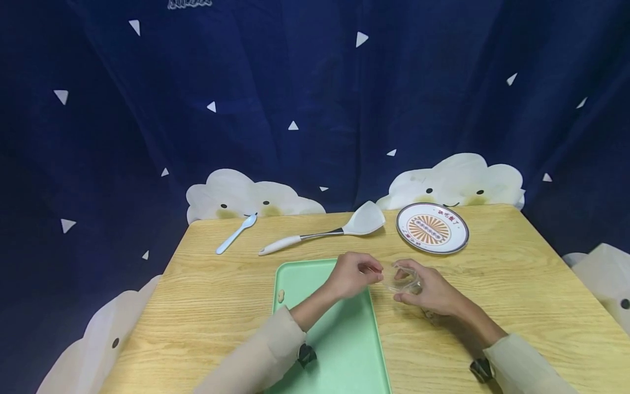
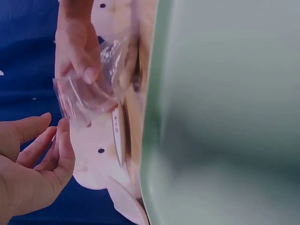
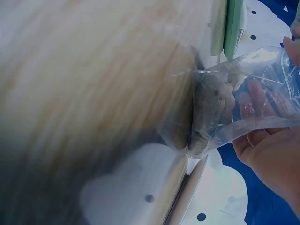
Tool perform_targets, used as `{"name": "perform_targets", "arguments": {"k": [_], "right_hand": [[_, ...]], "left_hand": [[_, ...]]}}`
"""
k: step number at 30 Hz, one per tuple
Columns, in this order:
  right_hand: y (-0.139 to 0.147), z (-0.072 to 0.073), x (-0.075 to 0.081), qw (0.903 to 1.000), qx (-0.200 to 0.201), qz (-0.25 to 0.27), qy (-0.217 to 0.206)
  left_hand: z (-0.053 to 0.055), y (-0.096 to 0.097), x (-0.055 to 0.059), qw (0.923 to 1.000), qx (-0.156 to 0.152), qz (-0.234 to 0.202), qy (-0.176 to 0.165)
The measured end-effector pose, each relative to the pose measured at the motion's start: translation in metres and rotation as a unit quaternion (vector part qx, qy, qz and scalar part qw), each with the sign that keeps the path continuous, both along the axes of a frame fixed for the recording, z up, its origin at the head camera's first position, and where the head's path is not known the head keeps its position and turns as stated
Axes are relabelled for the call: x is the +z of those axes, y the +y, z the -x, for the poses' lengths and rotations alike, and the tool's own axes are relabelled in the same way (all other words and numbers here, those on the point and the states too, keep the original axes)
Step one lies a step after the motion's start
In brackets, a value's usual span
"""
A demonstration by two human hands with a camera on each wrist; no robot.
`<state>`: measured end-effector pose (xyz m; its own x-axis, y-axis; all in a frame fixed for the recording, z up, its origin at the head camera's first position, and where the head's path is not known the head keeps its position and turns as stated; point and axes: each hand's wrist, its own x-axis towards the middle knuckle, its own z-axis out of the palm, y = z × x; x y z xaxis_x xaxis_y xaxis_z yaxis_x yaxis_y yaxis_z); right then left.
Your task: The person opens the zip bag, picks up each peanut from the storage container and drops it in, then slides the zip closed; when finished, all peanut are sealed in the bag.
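My right hand (image 1: pixel 428 290) holds a clear plastic bag (image 3: pixel 262 101) over the table, just right of the green tray (image 1: pixel 330 334), its thumb on one side and fingers on the other. At the bag's bottom lie several tan lumps, which look like peanuts in their shells (image 3: pixel 227 101). By the bag's mouth hovers my left hand (image 1: pixel 351 273), fingers loosely bent; the left wrist view shows a gap between thumb and fingers and nothing clear between them. A single peanut (image 1: pixel 281 296) lies on the tray near its left edge.
Along the back of the wooden table (image 1: pixel 211 306) lie a light blue spoon (image 1: pixel 236 234), a white spatula (image 1: pixel 364 220) with a white handle, and a round patterned plate (image 1: pixel 432 228). A dark blue curtain (image 1: pixel 295 82) hangs behind the table.
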<state>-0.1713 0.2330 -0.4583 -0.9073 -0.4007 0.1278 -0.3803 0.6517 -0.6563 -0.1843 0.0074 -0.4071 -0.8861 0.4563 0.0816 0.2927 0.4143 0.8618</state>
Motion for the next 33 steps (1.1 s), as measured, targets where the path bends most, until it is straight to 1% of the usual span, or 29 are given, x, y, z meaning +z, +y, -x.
{"name": "perform_targets", "arguments": {"k": [6, 12, 16, 19, 22, 24, 27, 30, 33], "right_hand": [[0.000, -0.001, 0.000, 1.0000, -0.004, -0.004, 0.004], [0.000, -0.002, 0.000, 1.0000, -0.004, -0.005, 0.006], [0.000, -0.002, 0.000, 0.9999, -0.003, -0.007, 0.007], [0.000, -0.001, 0.000, 0.9999, -0.003, -0.006, 0.009], [0.001, -0.001, 0.000, 0.9999, -0.004, -0.005, 0.010], [0.000, 0.000, 0.000, 0.9999, -0.004, -0.006, 0.011], [0.000, -0.001, 0.001, 0.9999, -0.005, -0.009, 0.012], [-0.001, -0.001, 0.001, 0.9999, -0.006, -0.008, 0.009], [-0.002, -0.001, 0.001, 1.0000, -0.005, -0.007, 0.003]], "left_hand": [[0.004, -0.024, -0.001, 0.9997, 0.022, 0.001, -0.006], [0.006, -0.051, -0.003, 0.9983, 0.058, -0.005, -0.002], [0.004, -0.071, -0.008, 0.9975, 0.070, 0.007, 0.009], [0.002, -0.087, -0.014, 0.9963, 0.079, 0.028, 0.017], [0.000, -0.100, -0.021, 0.9951, 0.089, 0.042, 0.015], [-0.001, -0.107, -0.024, 0.9948, 0.091, 0.046, 0.007], [-0.002, -0.114, -0.030, 0.9954, 0.081, 0.051, -0.007], [-0.002, -0.120, -0.037, 0.9948, 0.072, 0.069, -0.019], [-0.002, -0.123, -0.044, 0.9934, 0.071, 0.086, -0.027]]}}
